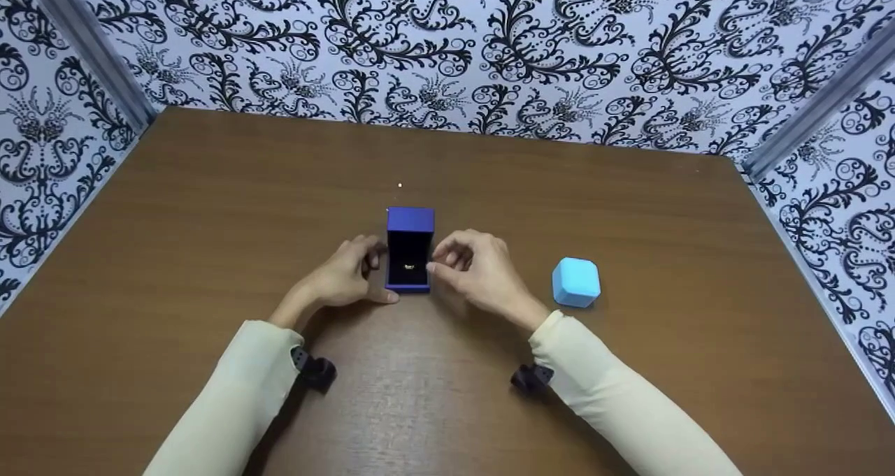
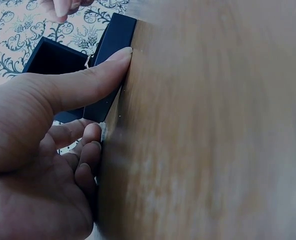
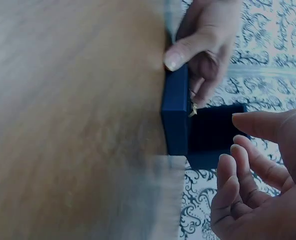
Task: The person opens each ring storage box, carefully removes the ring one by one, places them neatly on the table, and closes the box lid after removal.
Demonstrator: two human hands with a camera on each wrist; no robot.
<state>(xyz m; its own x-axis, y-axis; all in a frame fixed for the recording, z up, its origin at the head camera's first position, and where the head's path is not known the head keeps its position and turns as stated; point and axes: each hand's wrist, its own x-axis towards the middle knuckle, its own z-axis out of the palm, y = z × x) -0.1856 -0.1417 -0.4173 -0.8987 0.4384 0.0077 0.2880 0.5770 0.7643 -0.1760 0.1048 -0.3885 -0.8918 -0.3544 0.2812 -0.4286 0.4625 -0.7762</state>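
A dark blue ring box [image 1: 410, 219] stands on the table with its lid raised. Inside its black lining sits a gold ring [image 1: 409, 267], whose band also sticks up from the base in the right wrist view [image 3: 194, 109]. My left hand [image 1: 342, 273] holds the box at its left side, the thumb lying across the front of the base [image 2: 118, 37] and the fingers bent at the side. Off the box's right side is my right hand [image 1: 486, 270]. Its thumb and fingers are loosely bent and apart, with nothing between them.
A light blue rounded cube [image 1: 576, 282] sits on the brown wooden table [image 1: 664, 217], to the right of my right hand. Patterned black-and-white walls [image 1: 447, 49] border the table at the back and sides.
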